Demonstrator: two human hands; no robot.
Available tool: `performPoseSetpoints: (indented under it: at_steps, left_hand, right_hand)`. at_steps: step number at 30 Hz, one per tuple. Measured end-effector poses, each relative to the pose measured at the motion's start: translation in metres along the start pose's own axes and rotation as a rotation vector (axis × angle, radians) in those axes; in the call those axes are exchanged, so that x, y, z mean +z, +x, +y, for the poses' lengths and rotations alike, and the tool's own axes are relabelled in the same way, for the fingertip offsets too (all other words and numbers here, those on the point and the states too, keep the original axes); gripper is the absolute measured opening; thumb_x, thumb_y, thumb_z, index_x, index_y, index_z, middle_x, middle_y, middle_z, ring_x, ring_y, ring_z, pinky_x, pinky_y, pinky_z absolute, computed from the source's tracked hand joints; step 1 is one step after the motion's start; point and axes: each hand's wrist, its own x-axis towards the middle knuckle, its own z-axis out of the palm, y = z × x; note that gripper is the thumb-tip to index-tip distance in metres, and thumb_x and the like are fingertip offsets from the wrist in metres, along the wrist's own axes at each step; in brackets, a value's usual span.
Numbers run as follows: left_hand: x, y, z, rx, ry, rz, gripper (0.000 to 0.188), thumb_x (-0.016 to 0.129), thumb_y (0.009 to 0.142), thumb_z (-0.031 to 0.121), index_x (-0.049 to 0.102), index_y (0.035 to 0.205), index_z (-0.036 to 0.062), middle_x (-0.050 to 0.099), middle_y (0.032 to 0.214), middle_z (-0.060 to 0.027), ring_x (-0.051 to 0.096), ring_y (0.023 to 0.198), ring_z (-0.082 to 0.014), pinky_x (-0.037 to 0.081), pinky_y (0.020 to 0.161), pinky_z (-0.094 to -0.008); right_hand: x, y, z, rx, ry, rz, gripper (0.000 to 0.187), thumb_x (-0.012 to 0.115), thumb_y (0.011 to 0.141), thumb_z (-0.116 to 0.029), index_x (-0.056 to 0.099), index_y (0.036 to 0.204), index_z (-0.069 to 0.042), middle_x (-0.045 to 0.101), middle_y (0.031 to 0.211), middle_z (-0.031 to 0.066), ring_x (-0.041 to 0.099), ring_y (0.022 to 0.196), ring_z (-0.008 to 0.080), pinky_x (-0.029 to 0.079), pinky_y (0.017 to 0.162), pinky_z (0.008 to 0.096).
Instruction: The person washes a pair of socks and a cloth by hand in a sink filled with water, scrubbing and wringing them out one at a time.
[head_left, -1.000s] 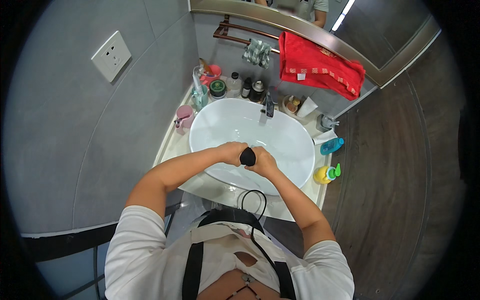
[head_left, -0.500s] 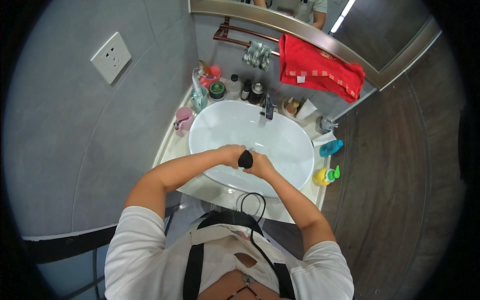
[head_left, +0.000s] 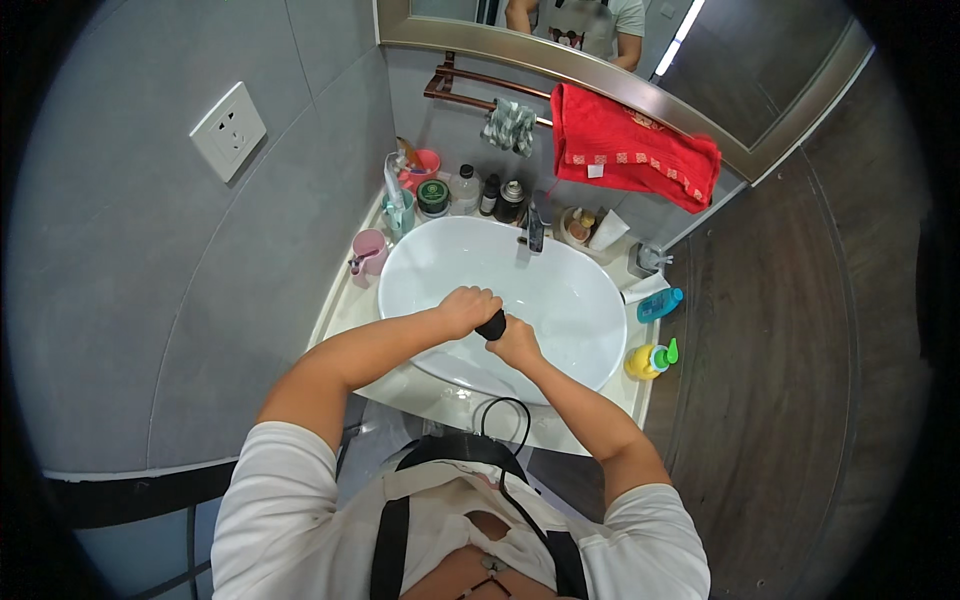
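Note:
Over the white oval washbasin [head_left: 440, 255], my left hand [head_left: 468, 311] and my right hand [head_left: 516, 342] are close together. Between them is a small black item [head_left: 491, 326], soft-looking and rounded, perhaps cloth; its kind is not clear. My left fingers close round its upper left end, while my right hand grips the lower right end. Most fingertips are hidden by the backs of the hands. A dark tap [head_left: 536, 232] stands at the basin's far rim.
Along the left counter are a pink cup [head_left: 369, 250], a teal cup [head_left: 398, 215] and several jars and bottles. A blue bottle [head_left: 659, 304] and a yellow pump bottle [head_left: 647, 362] stand right. Behind hangs a red towel [head_left: 635, 155]; a black cable [head_left: 507, 401] loops near my waist.
My left hand has turned and risen over the black item, and my right hand sits slightly lower. The whole view has shifted a little, showing more of the mirror.

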Motion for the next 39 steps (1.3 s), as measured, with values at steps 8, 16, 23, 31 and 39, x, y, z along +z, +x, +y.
performPoseSetpoints:
  at_steps: [8,16,23,31,39]
  left_hand:
    - [-0.039,0.003,0.006,0.107,0.029,0.063,0.023,0.059,0.065,0.007,0.046,0.084,0.0048,0.052,0.076,-0.0104,0.057,0.070,-0.0265,0.047,0.059,-0.0360]
    - [-0.039,0.008,0.010,0.004,0.059,0.017,0.020,0.056,0.067,0.007,0.046,0.085,0.0049,0.052,0.075,-0.0105,0.057,0.068,-0.0254,0.047,0.058,-0.0357]
    - [-0.034,-0.006,0.012,0.105,0.028,0.129,0.015,0.054,0.068,0.010,0.048,0.082,0.0076,0.053,0.073,-0.0084,0.057,0.065,-0.0230,0.046,0.055,-0.0344]
    - [-0.045,-0.007,0.001,0.183,0.063,0.168,0.014,0.053,0.069,0.011,0.047,0.081,0.0073,0.050,0.070,-0.0073,0.055,0.064,-0.0229,0.045,0.055,-0.0341]
    - [-0.074,0.004,-0.011,0.327,0.072,0.197,0.014,0.054,0.069,0.012,0.047,0.080,0.0071,0.049,0.069,-0.0066,0.054,0.062,-0.0226,0.043,0.055,-0.0344]
  right_hand:
    - [-0.037,-0.009,-0.018,-0.101,0.058,-0.036,0.036,0.071,0.054,-0.021,0.056,0.081,-0.001,0.061,0.078,0.0176,0.059,0.074,0.0328,0.047,0.068,0.0376]
    - [-0.054,0.005,-0.020,-0.092,-0.199,-0.095,0.035,0.069,0.056,-0.022,0.057,0.082,-0.002,0.062,0.079,0.0170,0.058,0.074,0.0350,0.047,0.068,0.0396]
    - [-0.034,-0.011,-0.014,-0.088,0.073,-0.169,0.039,0.070,0.051,-0.020,0.056,0.082,-0.001,0.061,0.075,0.0168,0.058,0.071,0.0319,0.046,0.066,0.0362]
    - [-0.040,-0.016,-0.036,0.145,0.407,-0.276,0.027,0.067,0.053,-0.014,0.054,0.072,-0.001,0.056,0.067,0.0094,0.054,0.057,0.0225,0.043,0.053,0.0321]
    - [-0.055,-0.021,-0.054,0.316,0.798,-0.402,0.021,0.063,0.056,-0.002,0.046,0.068,-0.005,0.042,0.049,0.0010,0.036,0.037,0.0097,0.024,0.034,0.0241]
